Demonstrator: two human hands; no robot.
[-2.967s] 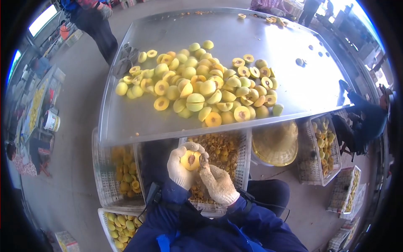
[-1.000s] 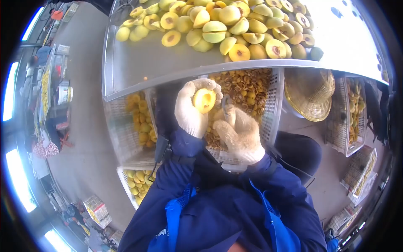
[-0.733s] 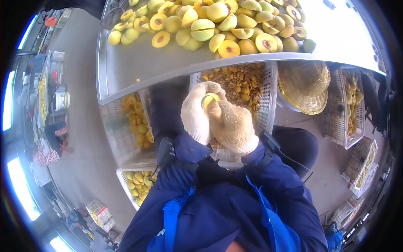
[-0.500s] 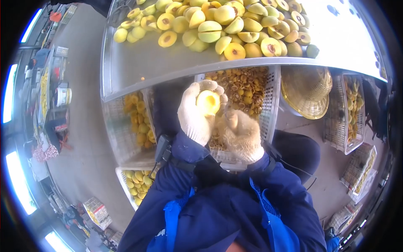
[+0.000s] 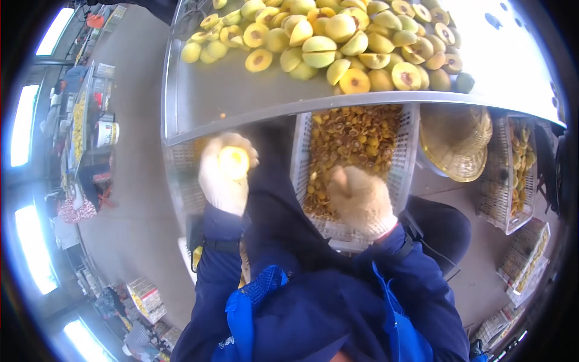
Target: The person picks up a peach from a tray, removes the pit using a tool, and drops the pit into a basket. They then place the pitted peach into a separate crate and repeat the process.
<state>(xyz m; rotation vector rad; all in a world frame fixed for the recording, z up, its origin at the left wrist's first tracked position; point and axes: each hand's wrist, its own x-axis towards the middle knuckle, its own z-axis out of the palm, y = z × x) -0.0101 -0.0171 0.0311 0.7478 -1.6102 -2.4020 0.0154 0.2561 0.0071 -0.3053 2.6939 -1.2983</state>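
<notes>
My left hand [image 5: 225, 175], in a white knit glove, is wrapped round a pale yellow peach half [image 5: 234, 161], its cut face up and bright with glare. It hangs over the left crate [image 5: 187, 181], hiding much of it. My right hand [image 5: 362, 202], in a stained glove, is closed like a fist above the middle crate [image 5: 405, 163]; whatever its fingers hold is hidden. Pits and fruit scraps [image 5: 356, 142] fill that crate. Halved peaches [image 5: 319, 51] lie heaped on the metal table [image 5: 211, 96] in front of me.
A woven straw hat [image 5: 458, 142] sits right of the middle crate, beside a white crate of fruit [image 5: 506, 175]. More crates [image 5: 523, 256] stand farther right. Across the floor at left are another work table, a white bucket [image 5: 107, 134] and people.
My left hand has moved left, away from my right hand, carrying the peach half. My right hand stays closed over the middle crate. The view has shifted slightly.
</notes>
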